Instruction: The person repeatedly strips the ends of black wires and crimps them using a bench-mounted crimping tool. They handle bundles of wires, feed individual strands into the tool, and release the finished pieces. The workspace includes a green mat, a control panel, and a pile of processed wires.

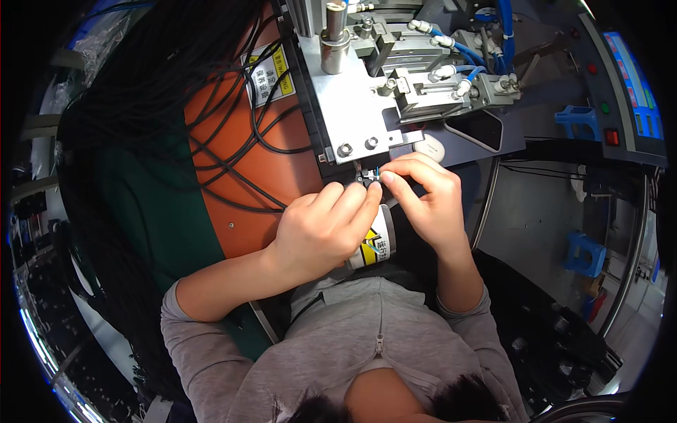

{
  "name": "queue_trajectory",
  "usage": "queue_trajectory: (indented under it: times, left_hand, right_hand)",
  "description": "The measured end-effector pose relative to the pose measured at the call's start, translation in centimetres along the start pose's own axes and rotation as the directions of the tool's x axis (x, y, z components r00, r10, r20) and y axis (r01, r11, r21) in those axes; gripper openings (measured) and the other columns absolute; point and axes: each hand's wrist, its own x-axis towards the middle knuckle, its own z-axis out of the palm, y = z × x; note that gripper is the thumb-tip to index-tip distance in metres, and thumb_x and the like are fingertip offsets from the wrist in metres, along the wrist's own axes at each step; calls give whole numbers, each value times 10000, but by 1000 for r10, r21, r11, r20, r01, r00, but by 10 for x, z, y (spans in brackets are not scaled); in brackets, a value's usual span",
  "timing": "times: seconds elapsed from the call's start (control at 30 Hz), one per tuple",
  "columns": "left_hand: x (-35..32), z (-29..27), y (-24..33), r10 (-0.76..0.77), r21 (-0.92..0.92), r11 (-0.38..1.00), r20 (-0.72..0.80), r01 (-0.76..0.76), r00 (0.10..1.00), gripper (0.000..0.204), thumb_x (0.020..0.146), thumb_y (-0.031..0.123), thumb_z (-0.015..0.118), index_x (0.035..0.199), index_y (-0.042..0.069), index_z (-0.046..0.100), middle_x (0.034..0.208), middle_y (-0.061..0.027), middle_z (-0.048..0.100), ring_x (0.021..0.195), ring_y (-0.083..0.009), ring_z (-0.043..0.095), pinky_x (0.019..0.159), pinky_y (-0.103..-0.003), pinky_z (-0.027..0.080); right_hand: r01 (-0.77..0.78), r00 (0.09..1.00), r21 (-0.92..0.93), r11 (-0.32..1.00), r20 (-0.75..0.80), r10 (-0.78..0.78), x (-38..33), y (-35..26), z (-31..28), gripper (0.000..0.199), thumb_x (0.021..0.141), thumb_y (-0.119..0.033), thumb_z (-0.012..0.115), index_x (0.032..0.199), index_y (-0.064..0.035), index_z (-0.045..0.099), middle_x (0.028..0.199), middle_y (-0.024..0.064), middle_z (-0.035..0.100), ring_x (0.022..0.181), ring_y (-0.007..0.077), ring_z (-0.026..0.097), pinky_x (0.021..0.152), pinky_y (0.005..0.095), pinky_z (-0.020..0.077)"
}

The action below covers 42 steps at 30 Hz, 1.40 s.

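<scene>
My left hand (326, 220) is closed, its thumb and fingertips pressed together just below the front edge of a metal machine fixture (345, 113). What it pinches is mostly hidden by the fingers. My right hand (429, 201) meets it from the right, thumb and forefinger pinched on thin wires (376, 171), blue and whitish. Those wires lie at a small dark clamp-like part (362, 178) under the fixture's edge. Below my left hand, a white cylinder with a yellow label (381, 243) is partly covered.
Black cables (240, 176) loop over the orange-brown work surface (282, 151) and hang in a thick bundle at left. Pneumatic cylinders (430, 95) with blue hoses stand behind the fixture. A white rounded object (429, 146) and a dark phone-like slab (478, 130) lie at right, below a control panel (612, 106).
</scene>
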Motion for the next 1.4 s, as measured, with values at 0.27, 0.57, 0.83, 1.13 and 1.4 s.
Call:
queue_trajectory:
  times: [0.27, 0.57, 0.83, 1.13, 1.4]
  left_hand:
    - [2, 1, 5, -92, 41, 995, 11, 91, 996, 302, 732, 34, 636, 1031, 47, 670, 681, -8, 404, 578, -103, 472, 440, -235, 384]
    - [5, 3, -2, -79, 10, 997, -20, 79, 997, 279, 712, 67, 642, 988, 62, 683, 703, -8, 473, 564, -111, 497, 450, -242, 398]
    - [5, -1, -4, -110, 47, 993, -41, 112, 993, 246, 702, 72, 652, 945, 75, 693, 776, 10, 569, 604, -100, 552, 497, -246, 428]
    - [-5, -11, -1, -193, 205, 964, 110, 168, 975, 203, 683, 80, 621, 880, 29, 626, 778, -28, 537, 629, -111, 559, 534, -238, 436]
    - [3, -17, -10, -7, -163, 986, -200, -26, 980, 229, 721, 95, 697, 931, 14, 658, 810, -60, 615, 659, -184, 586, 518, -281, 433]
  right_hand:
    - [73, 997, -197, 978, -16, -78, -4, -4, 8, 44, 739, -11, 651, 747, -6, 608, 703, 94, 581, 659, 265, 546, 608, 353, 442]
    - [-330, 943, 354, 875, 72, 326, -10, 20, 17, 60, 822, -17, 575, 775, 20, 580, 713, 40, 553, 682, 75, 512, 601, 245, 410]
    - [-280, 947, 382, 881, -37, 318, -12, 15, 29, 115, 874, -85, 572, 804, 5, 566, 699, 5, 535, 660, 57, 469, 615, 213, 397]
    - [365, 886, 322, 874, 167, -432, -2, -4, 2, 318, 667, 21, 756, 968, -32, 668, 896, 100, 650, 813, 249, 616, 708, 336, 496]
    - [363, 932, 345, 866, -152, -330, -4, -18, 0, 262, 685, 28, 779, 911, 0, 650, 833, 95, 668, 760, 197, 631, 685, 303, 495]
